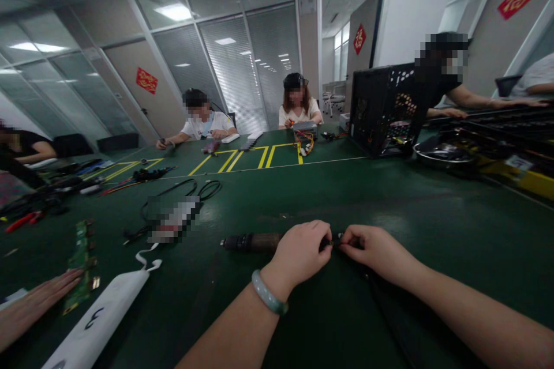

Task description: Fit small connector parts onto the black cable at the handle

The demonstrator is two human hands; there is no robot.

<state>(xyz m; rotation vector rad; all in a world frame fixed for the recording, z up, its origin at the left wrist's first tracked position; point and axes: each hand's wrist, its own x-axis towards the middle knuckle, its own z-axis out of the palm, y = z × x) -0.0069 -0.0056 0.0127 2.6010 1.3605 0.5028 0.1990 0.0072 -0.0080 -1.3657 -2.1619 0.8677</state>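
A wide green table (389,196) spreads in front of me, with a black computer case (381,109) on its far right. On the near left lies a white power strip (99,317) marked with a 3, and left of it a co-worker's hand (52,294) rests on a narrow green circuit board (78,259). Straight ahead, a dark cylindrical tool (259,242) lies with its long axis running left to right, its slim tip pointing left, well apart from my fingertips. Its right end disappears beneath my left hand (300,248), the nearer of my two; those fingers are curled around that end, thumb and forefinger toward the right. My right hand (372,245) comes in from the right, just beside the left, roughly in line with the tool, its thumb and forefinger pinching a small dark piece (336,242) in the narrow space between my hands. From beneath my right hand, a thin dark cable (383,305) runs toward the near edge. I cannot tell whether the piece joins the tool or the cable; my fingers hide it.
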